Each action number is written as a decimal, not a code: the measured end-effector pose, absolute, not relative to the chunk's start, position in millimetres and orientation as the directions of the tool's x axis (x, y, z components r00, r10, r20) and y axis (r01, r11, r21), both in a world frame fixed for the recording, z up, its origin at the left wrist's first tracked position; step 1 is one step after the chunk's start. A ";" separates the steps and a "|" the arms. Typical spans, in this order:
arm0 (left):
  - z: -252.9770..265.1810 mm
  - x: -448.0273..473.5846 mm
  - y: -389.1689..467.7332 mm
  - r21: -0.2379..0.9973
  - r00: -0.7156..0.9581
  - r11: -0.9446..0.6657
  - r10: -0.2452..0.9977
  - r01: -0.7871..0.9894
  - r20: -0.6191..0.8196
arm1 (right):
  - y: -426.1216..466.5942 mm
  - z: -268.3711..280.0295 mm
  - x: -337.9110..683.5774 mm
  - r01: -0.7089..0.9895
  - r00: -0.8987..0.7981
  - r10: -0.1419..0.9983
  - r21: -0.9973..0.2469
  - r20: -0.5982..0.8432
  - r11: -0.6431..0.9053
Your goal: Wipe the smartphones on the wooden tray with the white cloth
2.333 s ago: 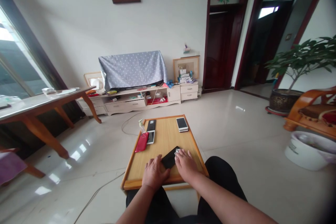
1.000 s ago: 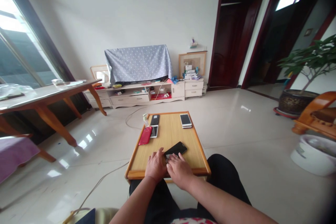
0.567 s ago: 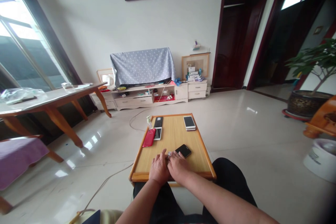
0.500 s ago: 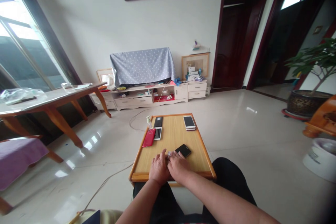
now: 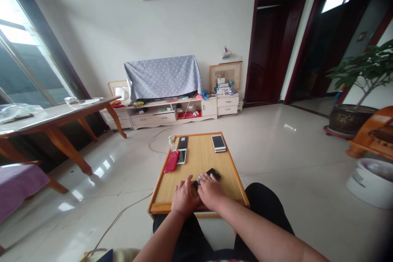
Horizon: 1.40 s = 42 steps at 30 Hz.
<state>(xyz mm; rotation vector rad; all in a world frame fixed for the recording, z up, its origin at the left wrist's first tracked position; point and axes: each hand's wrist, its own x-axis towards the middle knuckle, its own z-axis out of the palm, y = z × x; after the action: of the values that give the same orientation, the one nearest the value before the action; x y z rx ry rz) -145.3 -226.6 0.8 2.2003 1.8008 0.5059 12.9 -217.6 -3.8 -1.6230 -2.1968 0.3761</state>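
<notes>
A black phone (image 5: 214, 173) lies slantwise on the small wooden table (image 5: 199, 147), partly hidden under my hands. My right hand (image 5: 209, 191) lies across it, fingers bent over a small pale wipe or cloth (image 5: 199, 178) pressed to its surface. At the phone's near end, my left hand (image 5: 183, 198) holds it with the thumb side against the edge; its fingertips are partly hidden. To the left are a red phone (image 5: 171, 161), a white phone (image 5: 182, 156) and a black phone (image 5: 182, 143), beside a clear pump bottle (image 5: 171, 143). White phones (image 5: 218, 142) lie stacked at far right.
A raised wooden rim edges the small table. My knees (image 5: 267, 204) are on either side of its near end. A cable (image 5: 123, 213) runs over the floor at left. Beyond stand a larger table (image 5: 55, 116), a low cabinet (image 5: 159, 119) and a white bucket (image 5: 365, 182).
The view has turned slightly right. My right hand has slid a little toward the phone's far end, and a dark strip of the phone now shows between my hands.
</notes>
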 end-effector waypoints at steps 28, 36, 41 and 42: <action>5.9 -145.4 -229.5 0.390 0.174 -0.202 0.979 0.898 0.106 | -198.9 5.3 32.1 0.883 -0.147 0.984 -0.435 0.099 0.176; 5.3 -148.6 -230.7 0.369 0.196 -0.221 0.975 0.903 0.105 | -240.0 -0.8 8.4 0.812 -0.348 0.930 -0.457 0.121 0.364; 3.6 -147.6 -232.7 0.407 0.173 -0.224 0.972 0.885 0.158 | -214.8 1.7 42.5 0.880 -0.160 0.980 -0.433 0.117 0.196; 3.3 -147.5 -232.8 0.410 0.173 -0.225 0.972 0.884 0.162 | -212.2 2.0 45.2 0.885 -0.142 0.983 -0.429 0.120 0.180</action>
<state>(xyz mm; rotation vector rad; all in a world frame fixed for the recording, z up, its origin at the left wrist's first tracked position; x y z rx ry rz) -147.5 -232.8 3.3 2.2249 1.7983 0.5775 45.2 -212.2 2.0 -1.7635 -2.0936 0.3619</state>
